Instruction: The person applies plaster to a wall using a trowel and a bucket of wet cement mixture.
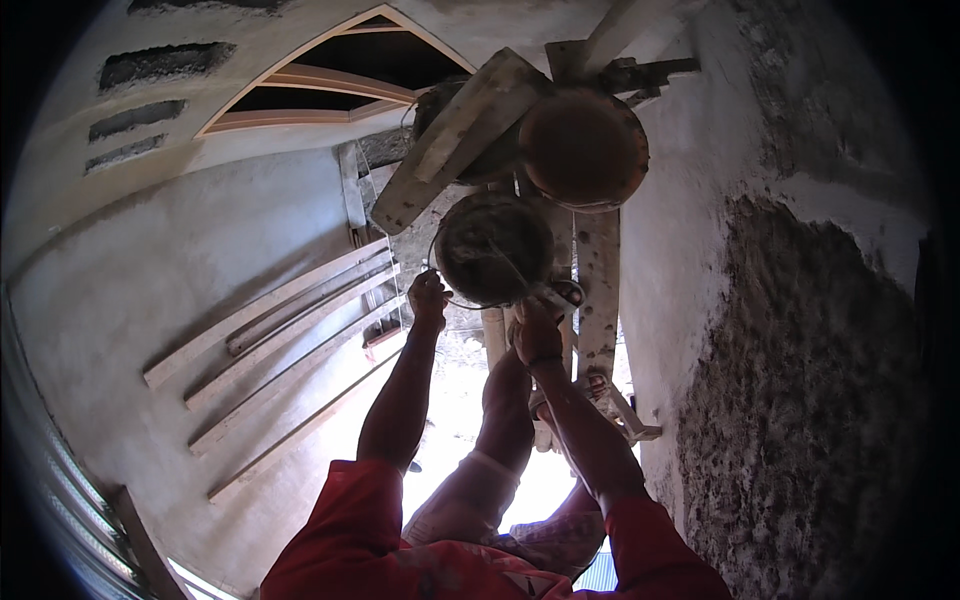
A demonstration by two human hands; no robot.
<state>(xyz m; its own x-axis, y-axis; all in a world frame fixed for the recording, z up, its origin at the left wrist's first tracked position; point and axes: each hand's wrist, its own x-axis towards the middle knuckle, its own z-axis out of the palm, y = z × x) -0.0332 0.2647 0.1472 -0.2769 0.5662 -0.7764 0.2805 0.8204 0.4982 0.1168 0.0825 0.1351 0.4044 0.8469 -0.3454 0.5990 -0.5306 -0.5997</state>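
Red cloth (330,520) covers the person's shoulders and upper arms at the lower edge, with bare forearms reaching up from it and the bent legs, in light shorts (455,500), showing between them. The left hand (430,295) is narrowed, its fingers curled at the thin wire handle (432,248) on the left side of a round bucket (495,248). The right hand (537,330) is at the bucket's near edge, knuckles up; I cannot tell from here whether it grips the rim or something else, as its fingers are partly hidden. The bucket is between and just beyond the two hands, its mouth facing up, with a dark, greyish mass inside.

Below and to the right, sandalled feet (598,385) stand on or beside narrow wooden planks (598,270), one of them dotted with marks. Just past the bucket, up and to the right, is a wide round basin (583,148) with a reddish-brown inside. A thick, stained board (465,135) slants to the left of the basin.

Farther out, several long wooden slats (290,340) run aslant along the pale left wall (110,270). The right wall (675,230) carries a large, rough, dark patch (800,420). At upper left, a wooden frame (340,75) surrounds a dark opening.
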